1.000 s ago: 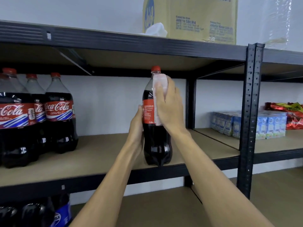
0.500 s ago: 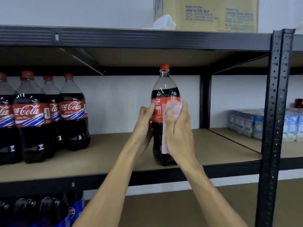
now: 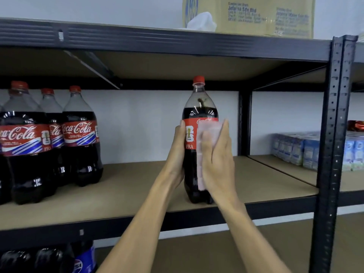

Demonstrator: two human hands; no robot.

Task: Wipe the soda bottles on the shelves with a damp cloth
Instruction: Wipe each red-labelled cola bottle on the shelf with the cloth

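A cola bottle (image 3: 199, 107) with a red cap and red label stands upright near the front edge of the middle shelf (image 3: 128, 186). My left hand (image 3: 176, 154) grips its left side at label height. My right hand (image 3: 217, 160) holds a pale pink cloth (image 3: 209, 128) wrapped against the bottle's right front, over the label and the dark body below it. The cloth hides part of the label. Three more cola bottles (image 3: 78, 134) stand grouped at the shelf's left end.
A black upright post (image 3: 332, 146) stands close on the right. Blue drink cartons (image 3: 295, 148) fill the neighbouring shelf. A yellow cardboard box (image 3: 250, 16) and a white tissue (image 3: 202, 21) sit on the top shelf. Dark bottles (image 3: 49, 259) stand on the shelf below.
My right hand slid the cloth down from the bottle's neck to the label and body. My left hand kept its hold. The label's visible face has changed.
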